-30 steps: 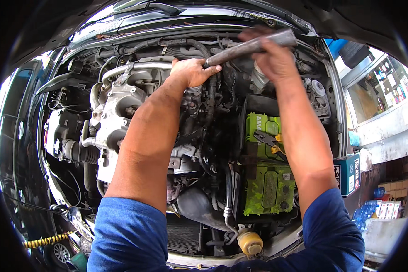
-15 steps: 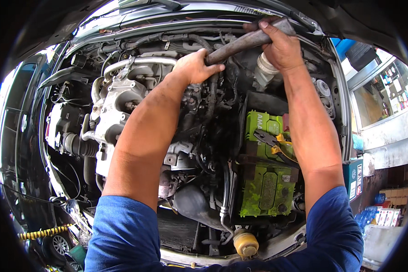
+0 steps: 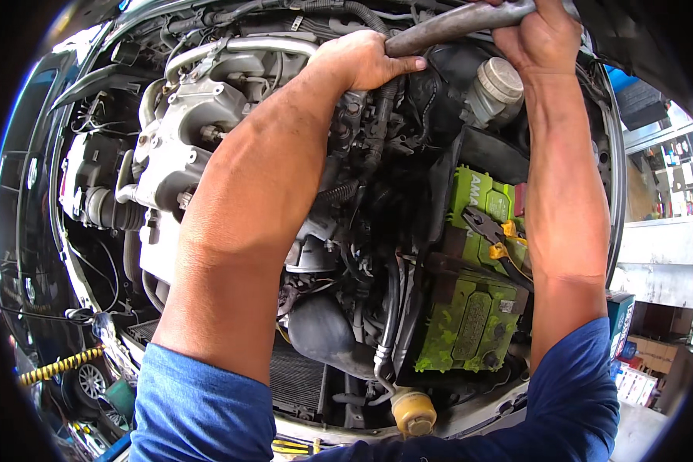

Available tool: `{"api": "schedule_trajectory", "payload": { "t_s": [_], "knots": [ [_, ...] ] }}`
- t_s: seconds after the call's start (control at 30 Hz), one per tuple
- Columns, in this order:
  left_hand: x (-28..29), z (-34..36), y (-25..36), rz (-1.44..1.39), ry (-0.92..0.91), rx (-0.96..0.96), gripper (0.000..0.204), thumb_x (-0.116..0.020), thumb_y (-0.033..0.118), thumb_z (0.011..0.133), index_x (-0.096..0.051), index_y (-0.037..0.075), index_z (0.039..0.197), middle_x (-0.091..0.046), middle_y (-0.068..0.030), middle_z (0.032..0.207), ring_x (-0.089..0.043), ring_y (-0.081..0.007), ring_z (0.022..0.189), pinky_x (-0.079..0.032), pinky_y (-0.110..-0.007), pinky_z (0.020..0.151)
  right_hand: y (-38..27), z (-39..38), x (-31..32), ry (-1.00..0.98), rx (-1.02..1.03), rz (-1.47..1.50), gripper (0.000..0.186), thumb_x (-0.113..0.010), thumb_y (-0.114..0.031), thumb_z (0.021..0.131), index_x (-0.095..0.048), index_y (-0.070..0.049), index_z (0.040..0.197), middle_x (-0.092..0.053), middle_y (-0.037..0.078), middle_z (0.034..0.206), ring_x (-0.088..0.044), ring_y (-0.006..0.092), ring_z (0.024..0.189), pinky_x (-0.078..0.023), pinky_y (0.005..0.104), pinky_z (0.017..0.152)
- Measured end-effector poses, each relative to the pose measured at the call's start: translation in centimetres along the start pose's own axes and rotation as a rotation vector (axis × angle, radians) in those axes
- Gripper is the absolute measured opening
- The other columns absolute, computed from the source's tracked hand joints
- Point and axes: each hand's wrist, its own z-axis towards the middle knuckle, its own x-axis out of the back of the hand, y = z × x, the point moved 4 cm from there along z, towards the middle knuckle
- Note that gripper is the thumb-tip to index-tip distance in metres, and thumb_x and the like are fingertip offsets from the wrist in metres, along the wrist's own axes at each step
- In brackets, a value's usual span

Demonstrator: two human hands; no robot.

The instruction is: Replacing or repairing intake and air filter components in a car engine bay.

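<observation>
A long grey metal pipe [image 3: 456, 28] slants across the top of the engine bay, its right end higher. My left hand [image 3: 359, 58] is closed at the pipe's lower left end, with the thumb stretched out beneath it; the fingertips are hidden. Farther right, my right hand [image 3: 545, 40] wraps round the pipe near its other end. Under my right forearm lie pliers [image 3: 491, 229] with yellow-and-black handles, resting on a green battery [image 3: 470, 323]. A fluid reservoir [image 3: 500, 81] with a pale cap stands just below the pipe.
Left of my left arm sits the silver engine intake [image 3: 179, 138]. A yellow-capped reservoir [image 3: 414, 412] is at the front edge, near a black air duct [image 3: 319, 331]. Beyond the right fender stand a glass-fronted cabinet [image 3: 674, 165] and boxes [image 3: 621, 323].
Both hands and the pipe have shifted up and to the right, the right hand most. The view has also shifted, and more of the pale-capped reservoir shows.
</observation>
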Motion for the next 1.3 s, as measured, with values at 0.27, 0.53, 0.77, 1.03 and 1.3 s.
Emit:
{"api": "schedule_trajectory", "payload": {
  "t_s": [0.27,0.53,0.77,1.03,1.3],
  "knots": [
    [0.1,-0.6,0.3,-0.019,0.028,-0.005,0.078,-0.059,0.076,0.077,-0.071,0.007,0.113,-0.069,-0.0171,0.113,-0.064,-0.0338,0.110,-0.051,-0.044,0.093,-0.4,0.0,-0.5,0.056,-0.013,-0.052,0.014,-0.064,-0.021,0.093,-0.056,-0.011,0.088,-0.049,0.004,0.064,-0.055,0.0218,0.061,-0.052,0.0404,0.064],
    [0.3,-0.8,-0.2,-0.040,0.105,-0.069,0.070,-0.063,0.069,0.081,-0.071,0.004,0.104,-0.071,-0.0188,0.088,-0.069,-0.0350,0.093,-0.051,-0.042,0.082,0.8,0.4,-1.3,0.060,-0.055,0.009,0.012,-0.064,-0.017,0.092,-0.054,-0.011,0.090,-0.050,0.006,0.066,-0.053,0.0223,0.059,-0.050,0.0409,0.060],
    [0.9,-0.8,1.2,-0.040,0.077,0.011,0.071,-0.062,0.071,0.080,-0.071,0.006,0.108,-0.070,-0.0194,0.103,-0.066,-0.0346,0.104,-0.051,-0.043,0.089,-0.2,2.3,-3.2,0.020,0.002,-0.140,0.010,-0.062,-0.013,0.091,-0.054,-0.008,0.087,-0.051,0.007,0.065,-0.054,0.0217,0.058,-0.050,0.0396,0.057],
    [0.2,-0.7,-0.5,-0.118,0.108,0.056,0.073,-0.062,0.071,0.078,-0.069,0.006,0.111,-0.070,-0.0181,0.109,-0.064,-0.0337,0.109,-0.049,-0.043,0.094,0.8,2.2,-2.9,0.030,-0.050,-0.074,0.008,-0.063,-0.011,0.090,-0.056,-0.008,0.087,-0.052,0.006,0.066,-0.054,0.0221,0.056,-0.050,0.0394,0.056],
    [1.2,-0.2,0.4,-0.059,0.132,0.020,0.072,-0.060,0.070,0.080,-0.069,0.007,0.114,-0.069,-0.0199,0.110,-0.064,-0.0346,0.109,-0.050,-0.045,0.093,0.2,2.0,-4.0,0.051,-0.066,-0.115,0.008,-0.060,-0.014,0.091,-0.055,-0.009,0.090,-0.050,0.007,0.068,-0.053,0.0217,0.060,-0.050,0.0394,0.058]
  ]
}}
